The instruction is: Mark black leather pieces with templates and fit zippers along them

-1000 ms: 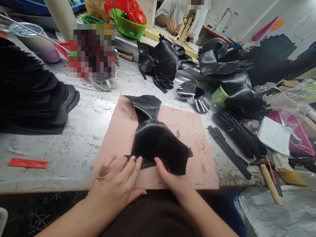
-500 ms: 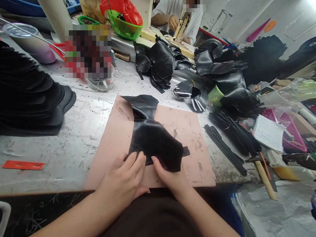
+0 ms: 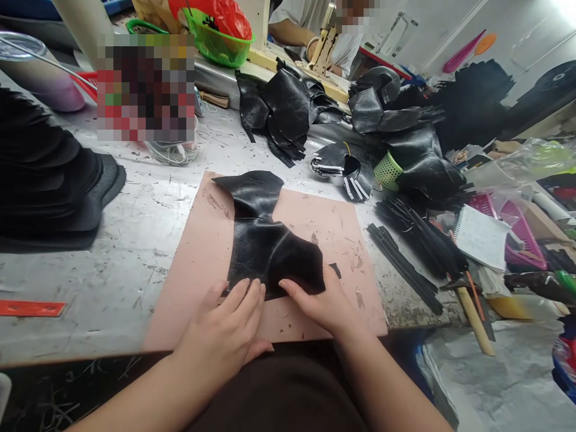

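- while the left hand [image 3: 240,309] lies on the near edge of the leather [image 3: 256,249], its fingers sit side by side and press down; its thumb is off to the right, away from the leather, so this hand is not closed around it.
- the right hand [image 3: 315,297] grasps the leather at its near right part, with the thumb on top and the other fingers tucked under, mostly hidden.
- the leather is on the pink mat [image 3: 193,258], near the front of the table [image 3: 130,282].
- it is black and shiny, wide at both ends and thin in the middle, where a seam goes across.
- its long way runs from the hands to the far side, leaning a bit left; one far corner points left.
- a bit of black strip [image 3: 335,270] pokes out past the right hand.
- both arms come up from the bottom corners and lean in, with the backs of the hands facing up.
- a black stack [image 3: 49,192] is on the left, and some strips [image 3: 405,270] lie just right of the mat.
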`<state>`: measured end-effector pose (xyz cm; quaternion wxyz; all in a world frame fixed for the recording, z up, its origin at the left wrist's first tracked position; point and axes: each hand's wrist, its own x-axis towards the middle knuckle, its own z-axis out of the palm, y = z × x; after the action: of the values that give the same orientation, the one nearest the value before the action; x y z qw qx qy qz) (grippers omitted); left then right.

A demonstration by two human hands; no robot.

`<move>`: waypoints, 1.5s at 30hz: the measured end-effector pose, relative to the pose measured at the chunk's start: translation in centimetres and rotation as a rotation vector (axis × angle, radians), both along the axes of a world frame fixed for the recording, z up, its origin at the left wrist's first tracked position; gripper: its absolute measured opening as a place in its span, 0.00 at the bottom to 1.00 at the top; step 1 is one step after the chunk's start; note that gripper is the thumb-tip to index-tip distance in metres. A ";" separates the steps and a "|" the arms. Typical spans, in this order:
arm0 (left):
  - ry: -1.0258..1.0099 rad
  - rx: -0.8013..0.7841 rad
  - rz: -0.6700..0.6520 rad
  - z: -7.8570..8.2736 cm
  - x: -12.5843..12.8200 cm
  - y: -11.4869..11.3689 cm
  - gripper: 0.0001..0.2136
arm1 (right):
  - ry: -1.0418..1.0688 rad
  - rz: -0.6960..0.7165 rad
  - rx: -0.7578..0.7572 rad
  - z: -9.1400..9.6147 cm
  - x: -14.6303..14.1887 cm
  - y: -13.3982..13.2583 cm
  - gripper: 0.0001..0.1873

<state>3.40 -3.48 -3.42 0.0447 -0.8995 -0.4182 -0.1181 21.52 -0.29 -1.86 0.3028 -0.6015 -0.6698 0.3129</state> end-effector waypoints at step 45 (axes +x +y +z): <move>-1.298 -1.176 0.540 1.4 0.4 -1.6 0.11 | 0.465 -0.047 -0.168 1.6 -2.3 -0.9 0.14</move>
<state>3.80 -5.13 -2.01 -0.6383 -0.4060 -0.5499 -0.3540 19.20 -1.21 -0.29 0.4051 -0.5519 -0.5395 0.4902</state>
